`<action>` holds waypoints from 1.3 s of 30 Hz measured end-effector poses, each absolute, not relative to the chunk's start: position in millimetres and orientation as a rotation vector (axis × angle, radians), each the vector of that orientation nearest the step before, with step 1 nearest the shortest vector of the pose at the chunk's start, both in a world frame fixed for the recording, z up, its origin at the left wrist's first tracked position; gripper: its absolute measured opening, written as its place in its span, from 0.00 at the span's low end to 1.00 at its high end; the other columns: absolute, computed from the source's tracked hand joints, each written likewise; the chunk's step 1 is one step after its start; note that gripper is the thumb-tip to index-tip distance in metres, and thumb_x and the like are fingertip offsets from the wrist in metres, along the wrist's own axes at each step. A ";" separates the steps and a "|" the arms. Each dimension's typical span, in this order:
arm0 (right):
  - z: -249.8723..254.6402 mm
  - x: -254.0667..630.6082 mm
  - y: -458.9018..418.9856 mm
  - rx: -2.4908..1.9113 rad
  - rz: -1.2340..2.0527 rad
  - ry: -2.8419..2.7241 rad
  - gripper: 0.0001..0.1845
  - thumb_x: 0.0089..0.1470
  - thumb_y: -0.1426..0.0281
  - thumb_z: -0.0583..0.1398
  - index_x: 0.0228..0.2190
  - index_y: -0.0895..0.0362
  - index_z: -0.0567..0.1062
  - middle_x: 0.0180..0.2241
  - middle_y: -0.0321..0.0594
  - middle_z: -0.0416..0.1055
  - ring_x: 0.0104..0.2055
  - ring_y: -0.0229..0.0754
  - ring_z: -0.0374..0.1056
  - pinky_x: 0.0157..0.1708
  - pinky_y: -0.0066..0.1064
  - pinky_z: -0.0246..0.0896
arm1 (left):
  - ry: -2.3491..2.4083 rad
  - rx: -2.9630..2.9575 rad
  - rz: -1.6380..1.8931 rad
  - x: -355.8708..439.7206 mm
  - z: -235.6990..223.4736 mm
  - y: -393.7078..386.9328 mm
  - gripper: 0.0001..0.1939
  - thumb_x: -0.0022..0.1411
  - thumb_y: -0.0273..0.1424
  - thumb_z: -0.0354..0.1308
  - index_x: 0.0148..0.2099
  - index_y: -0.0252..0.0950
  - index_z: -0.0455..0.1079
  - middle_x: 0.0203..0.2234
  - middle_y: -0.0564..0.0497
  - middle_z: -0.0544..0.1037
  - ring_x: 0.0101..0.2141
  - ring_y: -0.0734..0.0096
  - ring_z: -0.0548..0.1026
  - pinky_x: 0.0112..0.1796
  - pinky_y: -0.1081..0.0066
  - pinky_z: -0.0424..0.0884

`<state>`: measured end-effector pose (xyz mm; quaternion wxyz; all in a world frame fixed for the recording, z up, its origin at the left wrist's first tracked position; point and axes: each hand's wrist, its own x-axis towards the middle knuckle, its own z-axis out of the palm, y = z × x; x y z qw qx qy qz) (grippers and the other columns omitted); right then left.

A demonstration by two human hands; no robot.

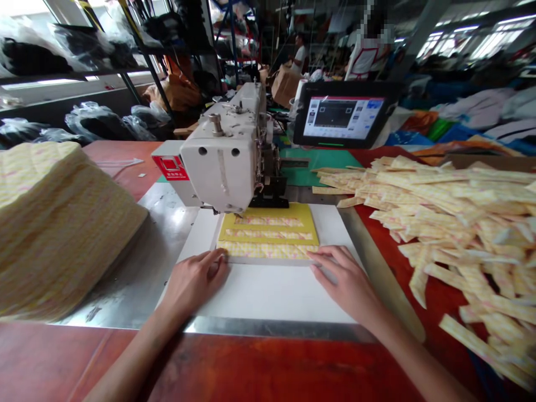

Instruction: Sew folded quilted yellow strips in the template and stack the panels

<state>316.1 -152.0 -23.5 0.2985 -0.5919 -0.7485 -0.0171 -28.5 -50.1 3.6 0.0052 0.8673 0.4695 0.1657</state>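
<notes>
A yellow slotted template (310, 223) lies on a white plate under the head of a sewing machine (224, 162). Beneath it is a quilted, yellow-checked fabric piece (268, 250) with pink marks, visible through the slots and along the near edge. My left hand (195, 282) is at the fabric's near left corner, its index finger and thumb close together on the edge. At the near right corner, my right hand (345, 279) touches the fabric with stretched fingertips, the thumb apart and lower down.
To the left stands a tall stack of quilted fabric (62, 234). A heap of cut fabric strips (452, 223) spreads over the red table on the right. Behind the machine is a lit control screen (341, 117). Farther back are shelves with bagged goods and two people.
</notes>
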 end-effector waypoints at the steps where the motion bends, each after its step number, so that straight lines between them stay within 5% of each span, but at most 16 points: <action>1: -23.3 316.2 -152.1 -1.568 -0.043 -1.986 0.16 0.66 0.70 0.58 0.54 0.52 0.75 0.47 0.45 0.72 0.52 0.49 0.68 0.52 0.44 0.69 | 1.469 2.719 0.519 -28.4 3.8 -50.3 0.15 0.71 0.38 0.51 0.51 0.43 0.77 0.36 0.54 0.85 0.27 0.70 0.80 0.27 0.74 0.67; 27: -11.1 322.6 -154.3 -1.507 -0.139 -1.902 0.09 0.66 0.72 0.58 0.41 0.53 0.78 0.38 0.41 0.75 0.43 0.45 0.72 0.46 0.38 0.69 | 1.466 2.677 0.544 -27.0 6.0 -53.1 0.18 0.71 0.40 0.49 0.50 0.42 0.78 0.34 0.51 0.85 0.25 0.71 0.79 0.27 0.75 0.69; 33: 26.7 390.2 -175.1 -2.133 -0.334 -1.602 0.12 0.67 0.72 0.56 0.48 0.60 0.76 0.44 0.48 0.75 0.44 0.48 0.75 0.47 0.38 0.69 | 1.508 2.675 0.523 -39.7 -7.7 -44.4 0.19 0.69 0.47 0.52 0.51 0.45 0.78 0.29 0.51 0.83 0.25 0.65 0.81 0.23 0.75 0.68; 39: 35.7 424.0 -170.8 -2.740 -0.590 -1.460 0.30 0.60 0.85 0.50 0.62 0.61 0.62 0.52 0.56 0.68 0.34 0.44 0.75 0.31 0.33 0.65 | 1.472 2.671 0.515 -43.3 -16.9 -31.0 0.18 0.70 0.45 0.52 0.51 0.42 0.77 0.22 0.48 0.79 0.25 0.60 0.81 0.22 0.72 0.71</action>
